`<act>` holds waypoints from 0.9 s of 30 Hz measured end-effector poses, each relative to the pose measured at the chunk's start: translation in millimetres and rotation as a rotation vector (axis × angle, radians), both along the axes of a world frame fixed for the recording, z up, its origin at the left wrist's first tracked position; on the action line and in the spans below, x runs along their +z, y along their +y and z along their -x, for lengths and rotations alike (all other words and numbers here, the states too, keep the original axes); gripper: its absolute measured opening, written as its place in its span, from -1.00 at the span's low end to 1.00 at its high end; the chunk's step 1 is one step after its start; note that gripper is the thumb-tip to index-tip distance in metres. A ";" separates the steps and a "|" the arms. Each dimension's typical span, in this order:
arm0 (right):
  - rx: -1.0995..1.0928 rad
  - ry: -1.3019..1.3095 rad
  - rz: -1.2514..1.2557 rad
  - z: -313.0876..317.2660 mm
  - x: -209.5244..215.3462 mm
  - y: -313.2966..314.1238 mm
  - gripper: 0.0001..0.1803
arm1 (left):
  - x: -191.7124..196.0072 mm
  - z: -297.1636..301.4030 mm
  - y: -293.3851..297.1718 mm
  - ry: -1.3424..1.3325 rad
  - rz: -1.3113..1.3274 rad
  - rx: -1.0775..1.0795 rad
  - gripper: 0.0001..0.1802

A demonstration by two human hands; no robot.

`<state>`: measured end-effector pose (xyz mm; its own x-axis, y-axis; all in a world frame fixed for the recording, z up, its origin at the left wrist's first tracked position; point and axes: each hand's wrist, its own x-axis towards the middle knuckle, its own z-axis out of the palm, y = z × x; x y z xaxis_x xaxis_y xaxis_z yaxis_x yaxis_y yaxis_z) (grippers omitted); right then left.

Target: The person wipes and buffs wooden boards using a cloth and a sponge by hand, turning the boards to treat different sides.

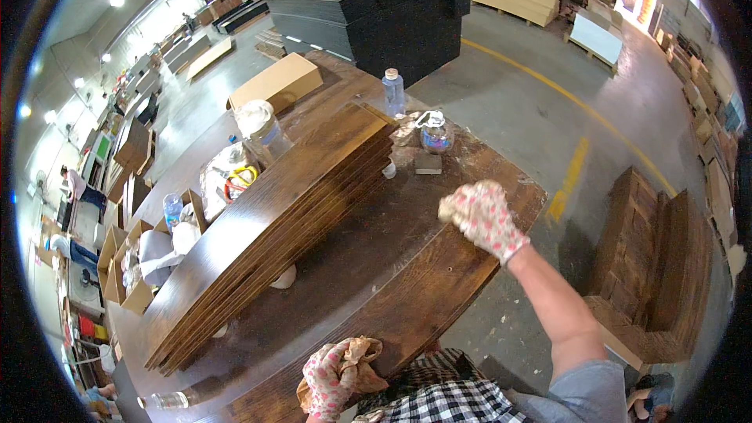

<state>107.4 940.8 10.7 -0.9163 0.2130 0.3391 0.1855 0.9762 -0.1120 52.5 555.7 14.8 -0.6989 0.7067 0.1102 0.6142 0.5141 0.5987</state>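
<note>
A long dark brown wooden board (392, 294) lies along the near edge of the worktable. My right hand (487, 222), in a white glove with pink dots, is closed over the board's far right end. Something pale yellowish shows at its fingertips, too blurred to name. At the near left part of the board, my left hand (327, 380), gloved alike, is closed on a crumpled brown cloth (362, 360). Across the table (313, 278) from my hands rests a stack of similar boards (274, 223).
Beyond the stack stand a clear jar (266, 135), a bottle (393, 92) and a round glass jar (435, 137) near a small grey block (428, 164). Open cartons (129, 270) sit at the left. More brown boards (654, 258) are piled on the right floor.
</note>
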 end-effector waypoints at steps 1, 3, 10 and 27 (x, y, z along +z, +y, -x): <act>0.011 0.109 -0.025 0.2 10.5 3.2 -0.92 | -2.3 1.2 2.2 0.015 -0.003 0.013 -0.64; 0.122 0.215 0.022 5.2 17.2 -1.3 -0.91 | -5.3 1.9 6.6 0.023 -0.023 0.013 -0.64; -0.069 0.163 0.078 -10.8 -1.1 31.5 -0.86 | -5.1 8.0 27.3 0.028 -0.068 -0.005 -0.68; 0.056 0.269 0.543 -42.3 -17.8 11.6 -0.61 | -20.3 14.3 50.2 0.052 -0.073 -0.081 -0.66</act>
<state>149.7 952.5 -7.0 -0.8283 0.3745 0.4168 0.0318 0.7741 -0.6322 38.1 605.9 -5.5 -0.6321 0.7492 0.1980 0.6830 0.4179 0.5990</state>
